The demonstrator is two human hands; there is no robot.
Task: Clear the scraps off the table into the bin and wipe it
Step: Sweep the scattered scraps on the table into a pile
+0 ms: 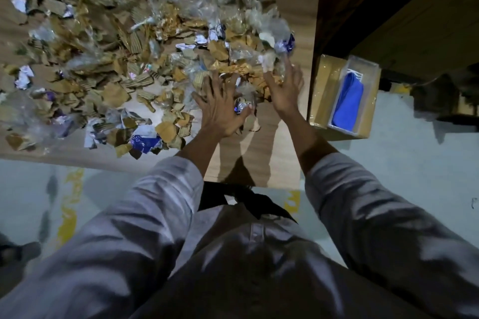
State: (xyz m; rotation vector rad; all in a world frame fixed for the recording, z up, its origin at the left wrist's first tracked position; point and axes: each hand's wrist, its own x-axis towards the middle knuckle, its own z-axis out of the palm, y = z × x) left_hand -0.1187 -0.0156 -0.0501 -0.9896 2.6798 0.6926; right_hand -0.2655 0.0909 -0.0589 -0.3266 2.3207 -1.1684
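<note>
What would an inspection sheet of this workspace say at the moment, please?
Surface: table, wooden, mostly covered; bare wood at the near right corner.
Job's things: scraps of torn cardboard, paper and clear plastic spread across it; blue cloth in a clear container inside a cardboard box beside the table's right edge; no obvious bin seen.
Clutter: nothing seen beyond the scraps.
Grips: left hand flat, fingers spread on the scraps; right hand open, fingers straight, at the pile's right side.
Cables: nothing seen.
Surroundings: pale floor with yellow marks.
</note>
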